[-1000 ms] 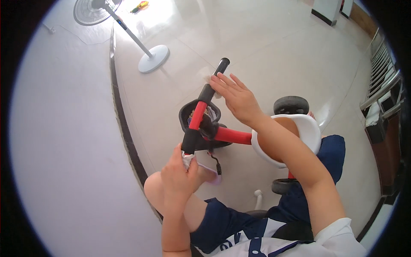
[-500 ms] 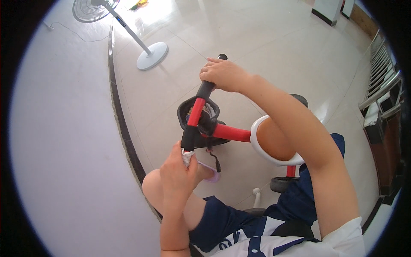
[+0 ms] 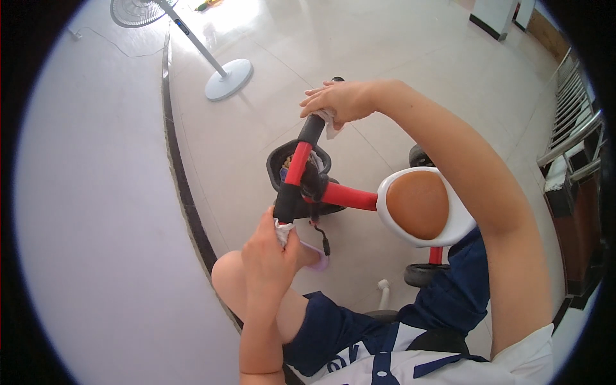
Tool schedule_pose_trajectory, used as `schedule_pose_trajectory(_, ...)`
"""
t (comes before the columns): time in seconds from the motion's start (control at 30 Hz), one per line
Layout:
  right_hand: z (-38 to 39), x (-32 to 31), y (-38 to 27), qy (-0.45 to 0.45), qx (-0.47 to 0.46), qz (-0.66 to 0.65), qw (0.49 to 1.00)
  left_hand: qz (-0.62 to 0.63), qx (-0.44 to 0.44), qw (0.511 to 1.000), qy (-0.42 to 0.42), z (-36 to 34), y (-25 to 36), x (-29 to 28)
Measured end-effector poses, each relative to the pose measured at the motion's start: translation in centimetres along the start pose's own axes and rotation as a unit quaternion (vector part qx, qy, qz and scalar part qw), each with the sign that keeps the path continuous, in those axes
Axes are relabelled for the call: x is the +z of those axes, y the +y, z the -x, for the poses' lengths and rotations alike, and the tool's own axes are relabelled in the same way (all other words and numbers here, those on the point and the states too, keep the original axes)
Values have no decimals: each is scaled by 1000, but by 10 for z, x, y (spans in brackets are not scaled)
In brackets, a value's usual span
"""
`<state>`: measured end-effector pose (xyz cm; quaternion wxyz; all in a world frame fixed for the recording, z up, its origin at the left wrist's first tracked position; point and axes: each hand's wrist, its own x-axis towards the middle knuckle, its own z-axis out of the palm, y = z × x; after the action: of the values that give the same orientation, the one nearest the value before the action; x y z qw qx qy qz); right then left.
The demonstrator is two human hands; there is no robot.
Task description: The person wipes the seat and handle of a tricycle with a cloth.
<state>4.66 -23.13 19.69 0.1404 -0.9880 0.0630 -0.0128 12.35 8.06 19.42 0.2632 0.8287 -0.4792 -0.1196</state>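
A child's tricycle with a red frame [image 3: 350, 197] stands turned sideways in front of me. Its handlebar [image 3: 298, 163] is red with black grips. My left hand [image 3: 269, 253] is closed round the near end of the handlebar, a crumpled white tissue [image 3: 283, 232] showing between thumb and fingers. At the far grip, my right hand [image 3: 343, 102] lies over the bar with its fingers bent across it. A second white tissue [image 3: 331, 124] hangs out below that palm. Behind the handlebar sits a black basket [image 3: 272, 168] with small things in it, too small to name.
The tricycle's white seat with a brown pad [image 3: 417, 204] is to the right, above a black rear wheel [image 3: 423, 274]. A standing fan [image 3: 229, 79] is at the far left by the white wall [image 3: 102, 212]. Metal railings [image 3: 574, 106] run along the right.
My right hand has shifted on the far grip and its elbow has swung right, uncovering the white tissue and more of the seat. My left hand has barely moved.
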Motion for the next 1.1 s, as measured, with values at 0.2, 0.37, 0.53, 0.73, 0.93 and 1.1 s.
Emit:
schedule_pose_trajectory(0.2,-7,4,-19,-50,53,110,991,2,-6,1000,-3,-1,-2,0)
schedule_pose_trajectory(0.37,0,50,-10,291,-12,189,938,0,-13,1000,-11,-2,0,-1)
schedule_pose_trajectory(0.53,-5,69,-12,445,9,144,884,-19,9,1000,4,-1,1,3)
schedule_pose_trajectory(0.73,-6,42,-9,234,-6,181,955,-9,-16,1000,-14,-1,-3,2)
schedule_pose_trajectory(0.93,-29,-14,-23,-208,138,83,965,-22,4,1000,-6,-1,4,3)
schedule_pose_trajectory(1.1,-38,-22,-33,-251,156,110,949,2,27,999,34,2,-1,5)
